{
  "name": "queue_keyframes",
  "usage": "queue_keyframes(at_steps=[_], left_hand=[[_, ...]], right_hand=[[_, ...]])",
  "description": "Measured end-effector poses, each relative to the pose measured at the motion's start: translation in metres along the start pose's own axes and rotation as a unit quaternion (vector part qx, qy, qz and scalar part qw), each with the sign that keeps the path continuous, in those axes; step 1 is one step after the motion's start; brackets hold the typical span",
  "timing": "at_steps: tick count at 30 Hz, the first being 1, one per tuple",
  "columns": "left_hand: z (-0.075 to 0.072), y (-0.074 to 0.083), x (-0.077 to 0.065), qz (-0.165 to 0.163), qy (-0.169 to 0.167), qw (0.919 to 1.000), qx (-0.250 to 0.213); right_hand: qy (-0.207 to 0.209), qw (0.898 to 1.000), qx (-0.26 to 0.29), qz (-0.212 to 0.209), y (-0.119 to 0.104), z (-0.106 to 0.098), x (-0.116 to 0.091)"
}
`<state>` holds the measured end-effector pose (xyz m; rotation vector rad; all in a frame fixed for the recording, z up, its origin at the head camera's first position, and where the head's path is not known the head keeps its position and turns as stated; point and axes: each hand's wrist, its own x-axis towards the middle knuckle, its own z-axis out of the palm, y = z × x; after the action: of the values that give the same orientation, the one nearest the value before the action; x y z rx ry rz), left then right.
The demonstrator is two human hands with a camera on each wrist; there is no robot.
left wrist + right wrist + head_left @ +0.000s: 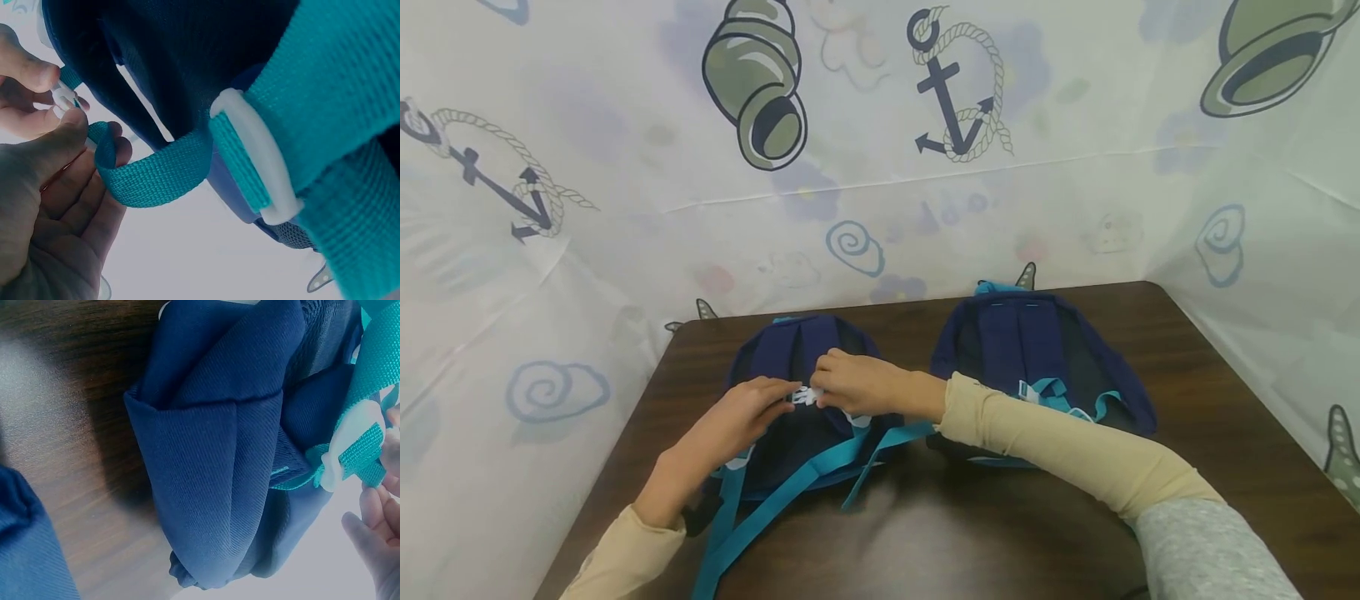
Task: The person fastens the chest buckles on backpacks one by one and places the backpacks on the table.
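A navy backpack (775, 354) with turquoise straps lies strap side up on the left part of the table. Over its middle, my left hand (737, 421) and right hand (861, 385) pinch a white plastic side-release buckle (805, 396) from opposite ends. The left wrist view shows the fingertips of both hands meeting at the buckle (64, 97). A loop of turquoise webbing (156, 178) runs from my left fingers to a white strap adjuster (259, 156). Fingers partly cover the buckle, so I cannot tell whether its halves are fully joined.
A second navy backpack (1018, 342) lies to the right, beneath and behind my right forearm, with its own turquoise webbing (1052, 396). Loose turquoise straps (775, 500) trail toward the front of the brown table (940, 533). A patterned white cloth (865, 200) surrounds the table's back and sides.
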<state>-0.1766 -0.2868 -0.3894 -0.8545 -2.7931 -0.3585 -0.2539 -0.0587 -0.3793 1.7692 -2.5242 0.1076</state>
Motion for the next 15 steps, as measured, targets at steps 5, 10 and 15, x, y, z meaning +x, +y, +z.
queue_keyframes(at_steps=[5, 10, 15], left_hand=[[-0.0011, 0.0016, 0.0018, -0.005, -0.01, 0.9999, 0.001], [-0.0024, 0.0023, 0.0005, -0.012, -0.017, 0.9998, 0.002], [-0.0024, 0.0013, -0.0002, -0.018, -0.022, 0.9996, 0.0]], right_hand=[[0.009, 1.0, 0.003, -0.003, 0.001, 0.0006, -0.0002], [0.025, 1.0, 0.004, -0.007, 0.0009, 0.0027, -0.0001], [0.036, 0.999, 0.003, -0.013, 0.001, 0.0045, -0.0006]])
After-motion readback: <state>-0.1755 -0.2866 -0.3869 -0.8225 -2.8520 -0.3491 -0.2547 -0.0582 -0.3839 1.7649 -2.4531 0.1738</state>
